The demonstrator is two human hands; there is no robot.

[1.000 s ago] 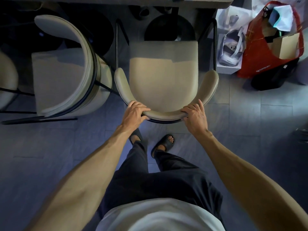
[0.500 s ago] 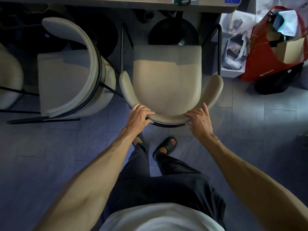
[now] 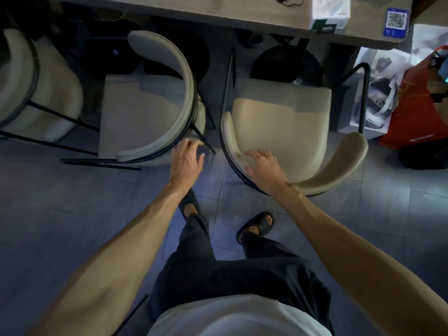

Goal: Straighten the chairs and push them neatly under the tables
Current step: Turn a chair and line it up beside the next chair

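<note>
A beige chair (image 3: 281, 127) with a curved backrest stands in front of the table (image 3: 218, 13), its seat front partly under the table edge. To its left a second beige chair (image 3: 140, 112) is turned sideways, its curved back facing right. My left hand (image 3: 186, 158) hovers between the two chairs, fingers loosely spread, close to the sideways chair's back and holding nothing. My right hand (image 3: 264, 166) is over the left end of the middle chair's backrest, fingers spread, not gripping it.
A third beige chair (image 3: 26, 93) sits at the far left. A red bag (image 3: 421, 103) and white bags (image 3: 380, 93) lie on the floor at the right. A white box (image 3: 329, 13) rests on the table. My feet in black sandals stand on the tiled floor.
Both hands have let go of the middle chair's backrest and shifted left. The left hand now reaches toward the sideways chair. The view has shifted left.
</note>
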